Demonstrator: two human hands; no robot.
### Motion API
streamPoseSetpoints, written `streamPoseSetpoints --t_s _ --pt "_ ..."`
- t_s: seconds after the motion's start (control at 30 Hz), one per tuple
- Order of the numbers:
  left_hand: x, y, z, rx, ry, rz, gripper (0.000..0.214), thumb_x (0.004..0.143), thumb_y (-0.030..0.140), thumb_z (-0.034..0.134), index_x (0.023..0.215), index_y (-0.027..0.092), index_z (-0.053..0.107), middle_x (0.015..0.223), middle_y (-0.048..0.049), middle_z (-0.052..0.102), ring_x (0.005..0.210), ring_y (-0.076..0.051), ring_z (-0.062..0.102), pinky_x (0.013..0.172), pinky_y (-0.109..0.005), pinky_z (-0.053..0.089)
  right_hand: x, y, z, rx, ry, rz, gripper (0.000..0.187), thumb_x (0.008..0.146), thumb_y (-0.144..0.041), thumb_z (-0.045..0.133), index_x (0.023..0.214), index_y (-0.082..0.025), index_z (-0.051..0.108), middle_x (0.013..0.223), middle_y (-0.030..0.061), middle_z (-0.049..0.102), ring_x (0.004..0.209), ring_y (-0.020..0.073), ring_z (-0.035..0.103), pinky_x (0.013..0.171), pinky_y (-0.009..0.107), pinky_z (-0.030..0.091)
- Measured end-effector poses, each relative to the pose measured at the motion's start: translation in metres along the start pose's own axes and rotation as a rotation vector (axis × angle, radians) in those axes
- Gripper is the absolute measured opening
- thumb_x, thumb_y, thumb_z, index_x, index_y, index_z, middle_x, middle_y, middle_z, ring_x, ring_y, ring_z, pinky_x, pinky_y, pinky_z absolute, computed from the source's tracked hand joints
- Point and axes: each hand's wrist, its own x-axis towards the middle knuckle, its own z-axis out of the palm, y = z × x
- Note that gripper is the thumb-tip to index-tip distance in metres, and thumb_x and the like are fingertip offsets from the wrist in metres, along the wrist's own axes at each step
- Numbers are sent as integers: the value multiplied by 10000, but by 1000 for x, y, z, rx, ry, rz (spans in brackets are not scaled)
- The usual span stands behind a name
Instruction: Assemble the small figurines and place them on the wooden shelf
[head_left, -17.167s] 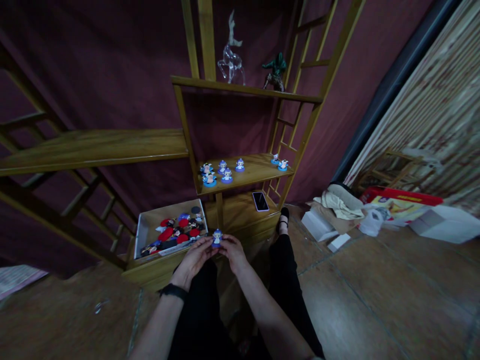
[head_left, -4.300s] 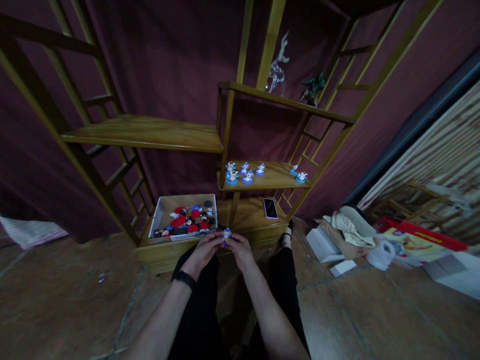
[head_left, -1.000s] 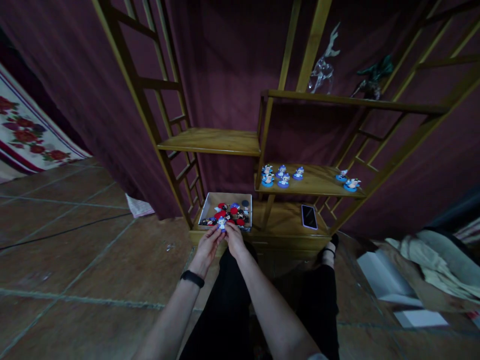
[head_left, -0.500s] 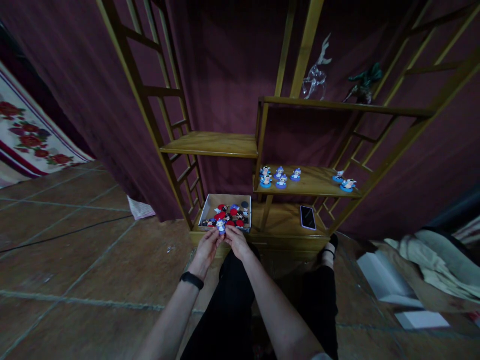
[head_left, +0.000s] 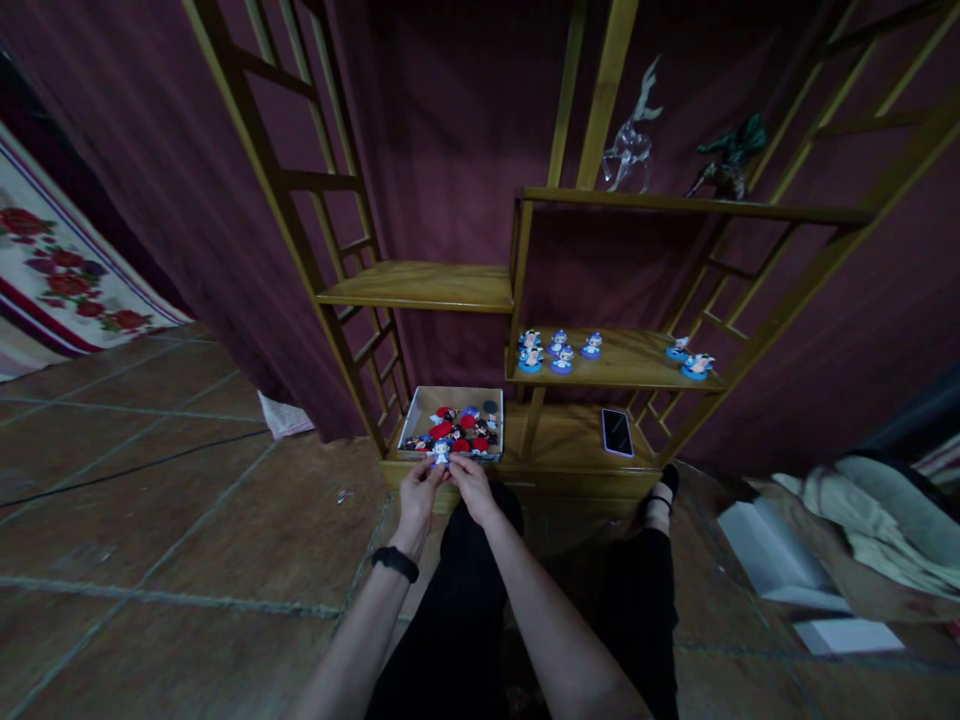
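Note:
Between my two hands is a small purple-and-white figurine [head_left: 441, 452], upright, just in front of a box. My left hand [head_left: 417, 494] pinches it from the left, and a dark band circles that wrist. From the right, the fingers of my right hand [head_left: 471, 484] close on the same figurine. Behind it the open cardboard box [head_left: 427, 400] holds a jumble of figurines [head_left: 466, 424] with red, black and purple parts. More small figurines [head_left: 559, 350] on blue and purple bases stand at the left of the middle shelf, and two blue-based figurines [head_left: 696, 365] at its right end.
The wooden rack [head_left: 427, 285] rises ahead. A phone [head_left: 617, 432] lies on its bottom board. A clear deer ornament [head_left: 631, 150] and a dark green statue [head_left: 731, 160] stand on the upper shelf. White boxes [head_left: 780, 560] lie on the floor at right; a cable [head_left: 135, 467] runs along the left.
Both hands still hold the figurine in front of the box. My left hand and forearm have turned slightly, and the wristband sits a little further right. The shelf figurines have stayed put.

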Motion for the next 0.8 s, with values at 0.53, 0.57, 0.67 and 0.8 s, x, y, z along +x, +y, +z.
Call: streamPoseSetpoints --t_s 0.53,0.57,0.67,0.8 --pt "5 -6 2 5 61 29 189 600 43 677 775 111 659 658 -25 658 578 -121 587 623 -236 466 -4 -8 2 -190 6 -25 189 680 -247 569 808 -235 707 714 1 656 765 187 588 781 318 464" --pt "5 -6 2 3 60 24 189 600 40 676 775 110 659 654 -25 658 584 -125 590 626 -239 467 -3 -7 1 -208 6 -34 189 682 -243 563 805 -234 707 710 0 655 754 185 587 781 317 463" --pt "6 -7 0 8 49 19 190 604 45 676 784 104 663 668 -33 660 622 -136 601 660 -250 468 -1 -3 1 -249 11 -87 196 689 -228 544 795 -232 709 715 -3 657 719 174 581 771 311 460" --pt "6 -10 -1 35 42 23 196 632 88 669 827 108 666 728 -43 668 680 -135 610 712 -262 467 -1 0 2 -254 0 -104 236 700 -215 527 854 -232 705 737 -3 665 688 166 584 753 312 465"
